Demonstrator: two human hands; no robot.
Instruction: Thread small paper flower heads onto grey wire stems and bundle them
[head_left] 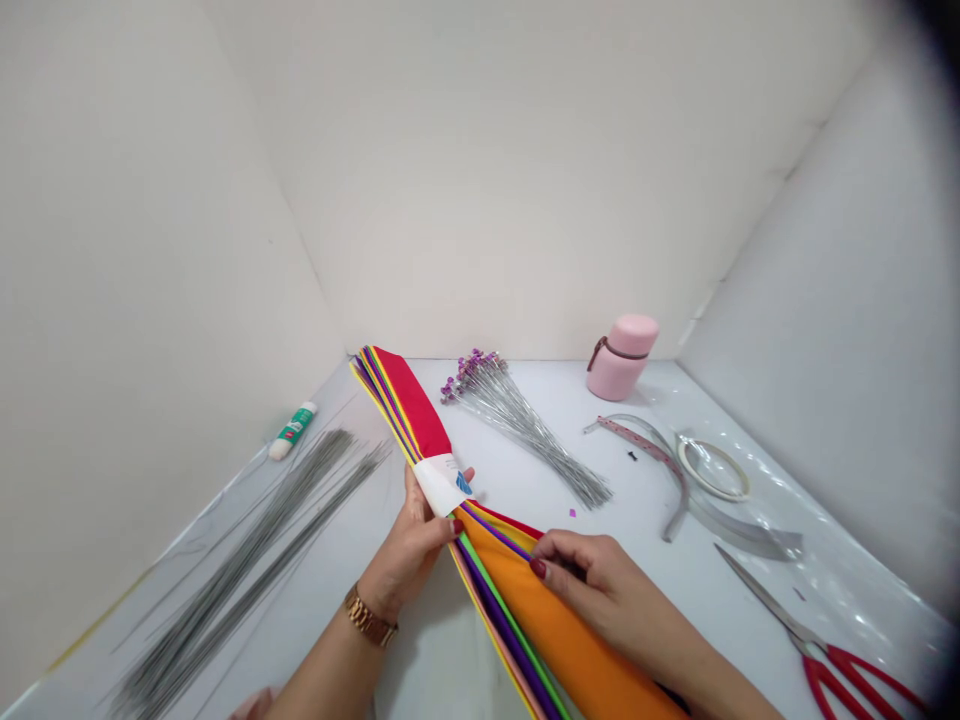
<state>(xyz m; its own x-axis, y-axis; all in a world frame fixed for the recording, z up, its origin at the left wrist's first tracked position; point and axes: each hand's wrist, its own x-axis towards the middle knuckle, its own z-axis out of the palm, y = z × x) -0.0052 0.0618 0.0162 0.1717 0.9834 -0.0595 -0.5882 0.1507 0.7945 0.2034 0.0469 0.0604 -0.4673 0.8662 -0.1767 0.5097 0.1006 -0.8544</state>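
My left hand [420, 540] is wrapped round a long bundle of coloured sheets [412, 405], its thumb on top beside a white paper band [444, 484]. The bundle slants from the back left to the near right, with red, yellow, purple, green, pink and orange layers. Below the band the layers fan apart. My right hand [574, 575] pinches the edge of a purple and yellow layer between thumb and fingers, over the orange sheet [555, 620].
Grey wires [247, 570] and a glue stick [293, 431] lie left. Behind are silver stems with purple tips [525, 420] and a pink bottle [622, 358]. At the right are a tape ring [712, 470], bent strips [660, 460] and red-handled scissors [814, 640].
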